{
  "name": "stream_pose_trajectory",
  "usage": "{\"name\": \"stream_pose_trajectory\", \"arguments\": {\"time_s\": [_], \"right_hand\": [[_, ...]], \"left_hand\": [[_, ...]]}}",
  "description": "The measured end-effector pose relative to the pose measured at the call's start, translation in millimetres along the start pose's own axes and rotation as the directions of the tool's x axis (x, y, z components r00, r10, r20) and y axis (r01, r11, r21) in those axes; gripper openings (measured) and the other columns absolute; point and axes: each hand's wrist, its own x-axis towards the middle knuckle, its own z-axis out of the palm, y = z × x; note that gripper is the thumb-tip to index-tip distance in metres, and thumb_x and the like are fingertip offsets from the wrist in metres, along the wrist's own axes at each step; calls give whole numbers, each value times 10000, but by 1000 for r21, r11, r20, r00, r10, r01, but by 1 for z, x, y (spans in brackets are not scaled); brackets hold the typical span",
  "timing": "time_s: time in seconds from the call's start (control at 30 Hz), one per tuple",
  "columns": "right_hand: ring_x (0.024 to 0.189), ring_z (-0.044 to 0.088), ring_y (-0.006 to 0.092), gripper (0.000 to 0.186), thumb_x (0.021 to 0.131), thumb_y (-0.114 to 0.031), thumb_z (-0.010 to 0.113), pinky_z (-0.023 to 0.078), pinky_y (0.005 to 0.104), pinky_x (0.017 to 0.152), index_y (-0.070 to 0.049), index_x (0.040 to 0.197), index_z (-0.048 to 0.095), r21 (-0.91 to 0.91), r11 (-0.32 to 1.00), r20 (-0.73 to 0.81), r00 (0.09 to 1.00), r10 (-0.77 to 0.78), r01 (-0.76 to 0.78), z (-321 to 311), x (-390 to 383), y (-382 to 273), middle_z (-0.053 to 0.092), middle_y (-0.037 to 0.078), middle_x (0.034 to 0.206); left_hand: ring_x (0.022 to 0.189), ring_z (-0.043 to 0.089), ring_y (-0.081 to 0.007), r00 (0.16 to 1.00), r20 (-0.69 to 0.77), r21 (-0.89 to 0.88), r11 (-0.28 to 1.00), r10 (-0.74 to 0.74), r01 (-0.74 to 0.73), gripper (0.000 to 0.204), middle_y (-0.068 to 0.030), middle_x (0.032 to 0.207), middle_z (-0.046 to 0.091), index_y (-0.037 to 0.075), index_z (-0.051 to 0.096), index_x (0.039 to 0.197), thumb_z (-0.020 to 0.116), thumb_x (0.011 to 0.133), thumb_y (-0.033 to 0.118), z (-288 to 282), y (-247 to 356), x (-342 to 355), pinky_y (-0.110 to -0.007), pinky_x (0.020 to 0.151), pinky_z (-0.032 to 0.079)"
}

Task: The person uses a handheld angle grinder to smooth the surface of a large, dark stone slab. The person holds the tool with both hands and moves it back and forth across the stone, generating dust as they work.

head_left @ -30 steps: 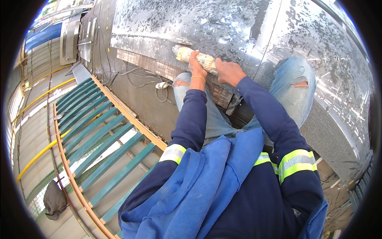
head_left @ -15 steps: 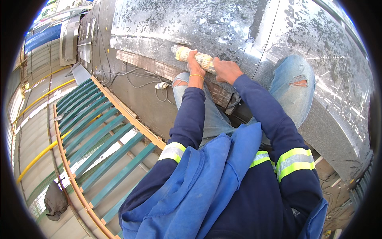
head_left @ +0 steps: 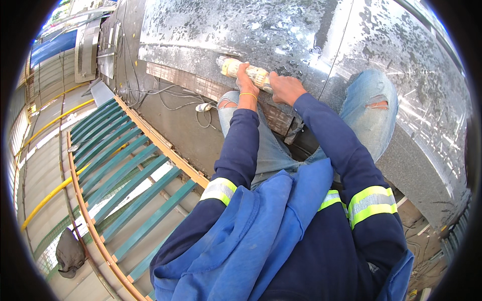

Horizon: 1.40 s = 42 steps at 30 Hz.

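Observation:
My left hand (head_left: 246, 81) grips the front part of a dusty yellow power tool (head_left: 258, 75), a thin yellow band round its wrist. Farther back on the same tool, my right hand (head_left: 285, 89) is closed round the rear end. The tool's grey head lies at the edge of a mottled, wet-looking grey metal sheet (head_left: 236, 27); what it touches underneath is hidden. Below that edge is a weathered board (head_left: 181, 79). My knees in torn jeans (head_left: 371, 115) frame the hands, and a loose blue cloth (head_left: 231, 241) hangs over my front.
At left stands a curved frame of teal slats (head_left: 134, 178) with timber rails, beside yellow pipes (head_left: 45, 203) and a dark bag (head_left: 68, 253). Grey cables and a white connector (head_left: 203, 107) lie on the floor (head_left: 178, 140). Another metal sheet (head_left: 422, 90) extends along the right.
Both hands and the power tool have shifted very slightly toward the left along the sheet's edge since a second ago. Between half a second ago and now they barely move.

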Motion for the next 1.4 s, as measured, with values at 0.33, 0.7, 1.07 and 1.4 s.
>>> {"name": "stream_pose_trajectory", "arguments": {"time_s": [0.33, 0.7, 1.07, 1.4], "right_hand": [[864, 721, 386, 489, 665, -125, 807, 575, 450, 723, 20, 1027, 512, -19, 1000, 11, 1000, 1, -1, -2, -16, 6, 715, 237, 909], [858, 723, 385, 463, 685, -138, 784, 578, 449, 728, 19, 1023, 510, -26, 1000, -9, 1000, -12, 12, 0, -1, 2, 715, 237, 911], [861, 723, 379, 461, 688, -126, 782, 575, 459, 727, 15, 1031, 508, -31, 999, 7, 1000, 15, -15, 0, -12, 7, 716, 236, 901], [827, 714, 400, 426, 698, -112, 732, 571, 472, 707, 13, 1023, 488, -19, 999, -28, 999, -28, 27, 2, -12, 11, 707, 238, 867]], "left_hand": [[733, 645, -297, 999, -50, -42, 999, -15, 13, 411, -116, 896, 600, 4, 544, 1087, 697, 760, 199, 1, -13, -14, -476, 666, 573], [746, 659, -305, 998, -51, -20, 999, -33, 32, 376, -117, 887, 613, 19, 550, 1053, 690, 767, 220, -8, -8, 7, -477, 689, 575], [758, 666, -330, 999, -21, -7, 999, -42, 42, 336, -133, 875, 631, 56, 540, 1044, 652, 801, 260, -3, -14, -2, -503, 712, 575], [762, 670, -333, 999, -2, -4, 999, -39, 39, 335, -129, 869, 625, 49, 531, 1047, 644, 807, 253, 3, -12, -10, -501, 714, 579]]}}
